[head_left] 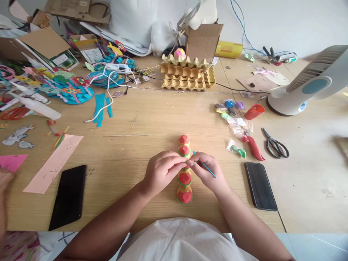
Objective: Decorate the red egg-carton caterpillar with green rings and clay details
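A row of egg-carton cups [185, 178] covered in red clay, several with green edging, stretches away from me down the middle of the table. Over the middle of that row, my left hand [165, 167] is closed in a pinch, its thumb and forefinger meeting my right fingertips. A little green shows at the fingertips, too small to make out. My right hand [206, 169] is closed too, with a thin blue modelling tool [208, 170] lying slantwise through its fingers. The hands hide part of the middle cup.
On the right are a black phone [261, 186], scissors [276, 145], a red-handled tool [255, 146], clay packets [228, 105], a red cup [254, 112] and a white fan [304, 87]. Egg cartons [183, 84] stand behind; another phone [68, 195] and a person's hand [4, 181] are left.
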`<state>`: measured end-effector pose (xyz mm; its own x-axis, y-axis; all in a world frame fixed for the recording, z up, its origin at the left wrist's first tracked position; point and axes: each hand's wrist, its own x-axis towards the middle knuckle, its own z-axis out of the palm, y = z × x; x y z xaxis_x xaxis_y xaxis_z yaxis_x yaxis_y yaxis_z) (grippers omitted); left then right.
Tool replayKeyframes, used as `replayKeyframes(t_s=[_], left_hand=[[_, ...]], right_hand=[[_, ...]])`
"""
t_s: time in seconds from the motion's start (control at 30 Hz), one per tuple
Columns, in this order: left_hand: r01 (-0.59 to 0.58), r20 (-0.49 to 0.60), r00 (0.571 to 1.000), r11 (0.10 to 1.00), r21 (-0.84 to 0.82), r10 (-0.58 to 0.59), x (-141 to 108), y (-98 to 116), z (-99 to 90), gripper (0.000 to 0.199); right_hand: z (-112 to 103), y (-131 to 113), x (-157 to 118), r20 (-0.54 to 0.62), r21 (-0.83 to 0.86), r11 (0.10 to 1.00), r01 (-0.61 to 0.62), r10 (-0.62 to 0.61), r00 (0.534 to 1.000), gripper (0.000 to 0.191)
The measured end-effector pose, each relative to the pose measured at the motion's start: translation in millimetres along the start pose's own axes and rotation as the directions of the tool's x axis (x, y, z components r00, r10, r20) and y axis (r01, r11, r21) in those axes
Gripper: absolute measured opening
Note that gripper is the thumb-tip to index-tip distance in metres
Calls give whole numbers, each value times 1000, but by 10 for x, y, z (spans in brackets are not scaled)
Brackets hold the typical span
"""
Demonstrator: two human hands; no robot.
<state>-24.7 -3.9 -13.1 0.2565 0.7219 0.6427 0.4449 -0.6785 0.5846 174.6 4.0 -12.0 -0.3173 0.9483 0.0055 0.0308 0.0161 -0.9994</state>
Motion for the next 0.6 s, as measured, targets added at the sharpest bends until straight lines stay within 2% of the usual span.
replayKeyframes(t_s=[0.13, 0.33, 0.47, 0.6], left_hand=[[-15, -7, 1000, 1000, 18, 15, 0, 5, -3, 14], [-22, -34, 999, 999, 32, 23, -4, -8, 3, 18], [-21, -28, 999, 1000, 18, 21, 4, -1, -6, 14], [5, -10, 1000, 1000, -1, -5, 15, 16, -7, 23]], right_hand=[[-5, 0, 2, -1, -42, 999, 24, -24, 1000, 40], [-4, 11, 8, 2, 25, 1000, -13, 13, 1000, 34], [-4, -6, 1, -1, -20, 999, 38, -38, 999, 30], [-10, 11, -6, -13, -8, 999, 49, -49, 999, 30]])
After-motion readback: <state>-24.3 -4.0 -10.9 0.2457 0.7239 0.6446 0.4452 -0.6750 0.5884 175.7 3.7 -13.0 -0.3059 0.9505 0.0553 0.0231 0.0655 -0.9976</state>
